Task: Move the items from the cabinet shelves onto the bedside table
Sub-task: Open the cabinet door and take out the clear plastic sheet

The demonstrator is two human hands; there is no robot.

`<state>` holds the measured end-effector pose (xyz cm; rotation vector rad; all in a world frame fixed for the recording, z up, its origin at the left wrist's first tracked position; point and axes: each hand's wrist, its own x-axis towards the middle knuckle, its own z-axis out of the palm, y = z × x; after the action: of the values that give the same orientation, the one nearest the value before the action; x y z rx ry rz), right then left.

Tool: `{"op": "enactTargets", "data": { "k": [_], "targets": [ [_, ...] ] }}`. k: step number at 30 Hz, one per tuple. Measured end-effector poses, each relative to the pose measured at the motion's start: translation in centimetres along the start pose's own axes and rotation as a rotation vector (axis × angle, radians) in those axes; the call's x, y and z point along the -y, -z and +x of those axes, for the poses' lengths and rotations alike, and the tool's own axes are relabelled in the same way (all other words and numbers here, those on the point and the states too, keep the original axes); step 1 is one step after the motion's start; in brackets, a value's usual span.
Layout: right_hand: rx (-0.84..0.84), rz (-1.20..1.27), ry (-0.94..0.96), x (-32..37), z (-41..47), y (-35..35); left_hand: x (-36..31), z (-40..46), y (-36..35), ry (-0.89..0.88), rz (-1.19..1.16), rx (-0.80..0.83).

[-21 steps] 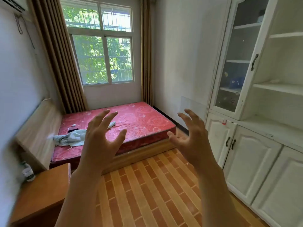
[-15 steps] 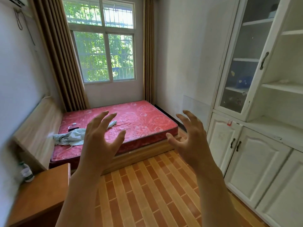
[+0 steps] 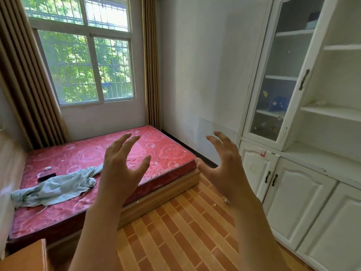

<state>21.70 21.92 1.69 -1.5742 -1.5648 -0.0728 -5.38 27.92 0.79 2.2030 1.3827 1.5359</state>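
Note:
My left hand [image 3: 122, 169] and my right hand [image 3: 226, 169] are raised in front of me, fingers spread, holding nothing. The white cabinet [image 3: 297, 194] stands along the right wall. Behind its glass door [image 3: 277, 85] a blue item [image 3: 278, 103] and small bits lie on the shelves. A small pale object [image 3: 320, 103] rests on the open shelf [image 3: 332, 112] further right. Only a corner of the wooden bedside table [image 3: 25, 257] shows at the bottom left. Both hands are well short of the cabinet.
A bed with a red mattress [image 3: 97, 167] fills the middle, with a light green cloth [image 3: 56, 186] and a dark flat object [image 3: 46, 177] on it. Brick-patterned floor [image 3: 175, 231] runs between bed and cabinet. A window [image 3: 84, 65] with brown curtains is behind.
The view has swung to the right, so the bedside table has slid almost out of frame and the cabinet looms larger. Both hands stay raised and spread.

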Motion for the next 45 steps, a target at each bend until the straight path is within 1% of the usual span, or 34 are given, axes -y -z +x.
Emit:
{"op": "enactTargets", "data": {
  "k": [6, 9, 14, 20, 24, 29, 34, 45],
  "targets": [
    [-0.068, -0.062, -0.044, 0.2, 3.8, -3.9, 4.6, 5.7, -2.3, -0.040, -0.089, 0.037],
    [-0.071, -0.110, -0.055, -0.4, 5.0, -5.1, 6.0, 7.1, -3.6, -0.038, -0.115, 0.073],
    [-0.103, -0.134, -0.098, -0.5, 7.2, -6.4, 8.0, 9.5, -5.1, -0.041, -0.170, 0.087],
    [-0.115, -0.173, -0.093, -2.4, 9.5, -7.3, 8.9, 11.9, -7.6, -0.049, -0.202, 0.098],
    [-0.148, -0.184, -0.108, -4.8, 11.7, -7.0, 9.1, 13.9, -9.7, -0.061, -0.206, 0.095],
    [-0.149, -0.209, -0.111, -8.2, 14.3, -7.1, 8.7, 16.3, -14.0, -0.067, -0.217, 0.102],
    [-0.145, -0.221, -0.152, -13.7, 17.9, -6.0, 7.5, 19.6, -20.3, -0.075, -0.222, 0.131],
    [-0.156, -0.212, -0.180, -24.8, 27.0, -2.1, 2.7, 26.9, -34.2, -0.095, -0.269, 0.130]
  ]
}}
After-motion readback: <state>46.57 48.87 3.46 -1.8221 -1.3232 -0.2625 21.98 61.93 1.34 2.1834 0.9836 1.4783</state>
